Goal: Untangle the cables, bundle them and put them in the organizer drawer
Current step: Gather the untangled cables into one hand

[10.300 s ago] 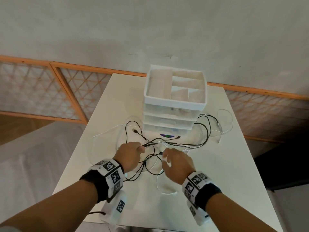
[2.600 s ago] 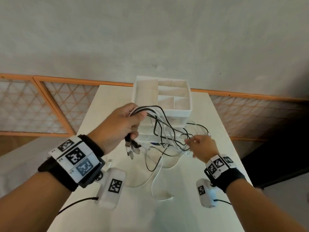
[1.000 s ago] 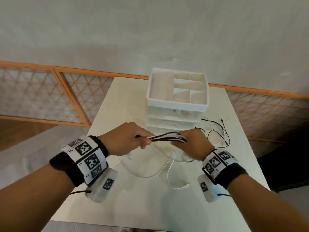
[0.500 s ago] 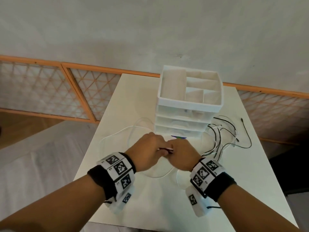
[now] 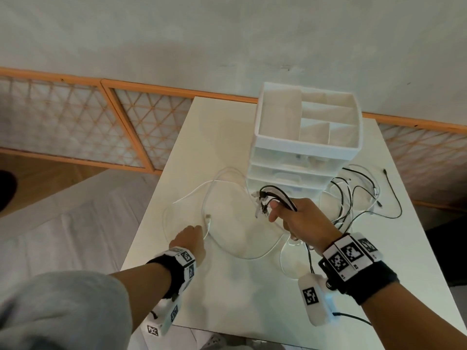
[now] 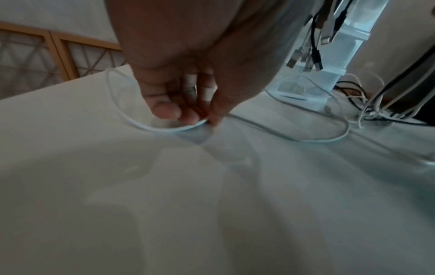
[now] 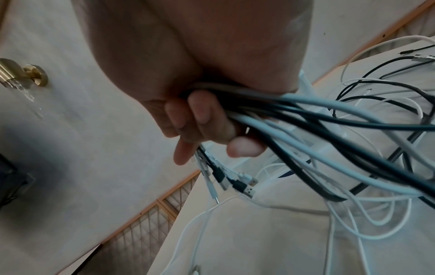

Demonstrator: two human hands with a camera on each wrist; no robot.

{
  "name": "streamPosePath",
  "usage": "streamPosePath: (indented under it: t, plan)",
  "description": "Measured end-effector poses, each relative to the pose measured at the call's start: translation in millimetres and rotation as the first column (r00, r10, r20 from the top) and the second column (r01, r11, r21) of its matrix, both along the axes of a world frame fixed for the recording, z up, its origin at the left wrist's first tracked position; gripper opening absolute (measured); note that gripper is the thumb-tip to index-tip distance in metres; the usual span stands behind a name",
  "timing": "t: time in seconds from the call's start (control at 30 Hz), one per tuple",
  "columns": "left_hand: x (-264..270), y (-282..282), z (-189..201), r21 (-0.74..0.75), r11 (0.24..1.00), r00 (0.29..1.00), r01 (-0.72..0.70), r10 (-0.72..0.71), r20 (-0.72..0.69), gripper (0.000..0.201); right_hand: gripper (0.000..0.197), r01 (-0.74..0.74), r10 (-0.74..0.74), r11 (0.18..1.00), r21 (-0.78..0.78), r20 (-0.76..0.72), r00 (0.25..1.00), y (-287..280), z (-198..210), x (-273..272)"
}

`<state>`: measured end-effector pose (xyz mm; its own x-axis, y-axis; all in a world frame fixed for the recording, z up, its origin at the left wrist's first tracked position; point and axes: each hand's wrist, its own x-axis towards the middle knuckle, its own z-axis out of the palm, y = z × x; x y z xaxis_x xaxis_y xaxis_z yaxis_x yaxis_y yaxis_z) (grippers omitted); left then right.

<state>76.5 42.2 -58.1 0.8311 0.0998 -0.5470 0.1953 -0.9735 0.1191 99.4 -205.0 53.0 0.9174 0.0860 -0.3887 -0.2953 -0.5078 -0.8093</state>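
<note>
My right hand (image 5: 278, 213) grips a bunch of black and white cables (image 5: 276, 194) just behind their plugs, held above the table in front of the organizer. In the right wrist view the fingers (image 7: 202, 115) curl round the cables (image 7: 306, 119), and the plugs (image 7: 235, 182) hang down. My left hand (image 5: 198, 229) is down on the table to the left and pinches a loose white cable (image 5: 209, 195). The left wrist view shows thumb and fingertips (image 6: 188, 113) closed on that white cable (image 6: 153, 128). The white drawer organizer (image 5: 265, 122) stands at the back with its drawers pushed in.
More black and white cables (image 5: 358, 198) trail loose on the white table (image 5: 240, 299), right of the organizer. The table's left edge runs close to my left hand. Orange lattice panels (image 5: 75, 117) line the wall behind.
Half a second ago both hands met on the cable bunch. My left hand has let go and moved left and down to the white cable. The right hand keeps the bunch.
</note>
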Motion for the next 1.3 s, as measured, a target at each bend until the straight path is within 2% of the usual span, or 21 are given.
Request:
streamPosePath:
  t: [0.07,0.13,0.17,0.23,0.27,0.33,0.47,0.53,0.6,0.67,0.73,0.77,0.8,0.87,0.93,1.0,1.03,1.1,1.17,1.23,1.3]
  plan:
    - [4.6,-10.1,13.0,-0.085,0.995,0.999,-0.054,0.054,0.001,0.034,0.033,0.027,-0.025,0.997,0.068,-0.028,0.999,-0.9,-0.8,-1.1]
    - [11.4,-24.0,39.4,-0.298,0.945,0.985,-0.137,0.162,0.063,0.023,0.031,0.019,-0.016,0.996,0.085,-0.035,0.999,-2.9,-1.2,-1.2]
    - [14.5,-31.2,55.8,-0.46,0.871,0.97,-0.172,0.23,0.074,0.015,0.031,0.009,-0.006,0.996,0.086,-0.031,0.999,-3.9,-1.6,-1.0]
    - [20.1,-48.3,91.5,-0.785,0.552,0.924,-0.281,0.377,-0.066,0.006,0.031,0.006,-0.005,0.995,0.101,-0.008,1.0,-3.9,0.4,0.0]
    - [21.8,-55.8,107.5,-0.873,0.365,0.901,-0.324,0.399,-0.168,0.008,0.029,0.003,-0.004,0.993,0.116,0.01,1.0,-2.7,2.7,0.6]
    - [23.2,-69.5,136.1,-0.928,0.133,0.886,-0.347,0.371,-0.278,0.012,0.027,-0.022,0.014,0.987,0.161,0.046,0.999,1.2,9.0,1.1]
    - [24.8,-80.9,156.1,-0.924,-0.086,0.859,-0.373,0.345,-0.379,0.023,0.03,-0.035,0.014,0.942,0.335,0.066,0.998,4.2,25.4,-3.7]
    - [23.5,-77.5,152.9,-0.895,-0.118,0.83,-0.43,0.338,-0.443,0.025,0.03,-0.025,0.002,0.928,0.372,0.064,0.998,-0.6,31.3,-5.4]
    - [22.0,-72.2,147.5,-0.876,-0.101,0.809,-0.471,0.345,-0.475,0.007,0.025,-0.039,0.02,0.937,0.346,0.061,0.998,-6.9,35.9,-5.7]
    - [25.0,-65.2,143.1,-0.875,-0.035,0.784,-0.482,0.429,-0.449,0.022,0.02,-0.054,0.035,0.951,0.305,0.069,0.997,-13.9,39.4,-5.7]
    - [33.8,-59.0,142.9,-0.899,0.186,0.79,-0.396,0.568,-0.23,0.034,0.018,-0.076,0.057,0.963,0.257,0.079,0.995,-20.4,42.0,-5.0]
    - [38.0,-58.0,150.4,-0.896,0.33,0.798,-0.298,0.602,-0.044,0.035,0.013,-0.1,0.084,0.967,0.234,0.077,0.993,-22.1,44.9,-4.9]
    - [41.0,-59.3,162.4,-0.887,0.43,0.802,-0.171,0.583,0.128,0.035,0.005,-0.136,0.122,0.97,0.201,0.079,0.989,-22.5,48.5,-4.7]
    - [42.8,-71.3,191.5,-0.868,0.482,0.842,0.119,0.414,0.345,0.032,0.004,-0.243,0.235,0.968,0.059,0.122,0.964,-20.3,58.6,-4.4]
    - [37.4,-93.9,216.3,-0.795,0.514,0.891,0.322,0.118,0.438,0.036,0.007,-0.34,0.357,0.934,-0.112,0.212,0.91,-14.5,70.9,-3.1]
    - [31.7,-117.4,224.5,-0.678,0.618,0.902,0.398,-0.13,0.412,0.054,0.017,-0.38,0.458,0.886,-0.266,0.377,0.805,-9.0,85.2,-1.0]
    - [30.8,-125.8,222.3,-0.635,0.662,0.903,0.398,-0.161,0.398,0.06,0.019,-0.363,0.484,0.87,-0.334,0.444,0.754,-8.1,91.2,1.0]
    - [32.5,-133.1,211.7,-0.611,0.708,0.908,0.353,-0.102,0.407,0.065,0.018,-0.268,0.396,0.911,-0.313,0.485,0.78,-15.0,95.3,5.9]
    - [35.7,-135.9,208.9,-0.579,0.742,0.902,0.34,-0.083,0.424,0.067,0.018,-0.164,0.21,0.977,-0.135,0.5,0.84,-26.6,93.4,7.4]
    - [39.8,-136.4,214.9,-0.544,0.777,0.899,0.317,-0.063,0.433,0.069,0.022,-0.075,0.099,0.995,-0.067,0.531,0.842,-36.1,88.9,7.5]
    - [45.0,-132.9,228.0,-0.55,0.785,0.89,0.285,-0.003,0.457,0.067,0.023,0.059,0.007,0.993,-0.1,0.562,0.827,-48.5,75.8,9.5]
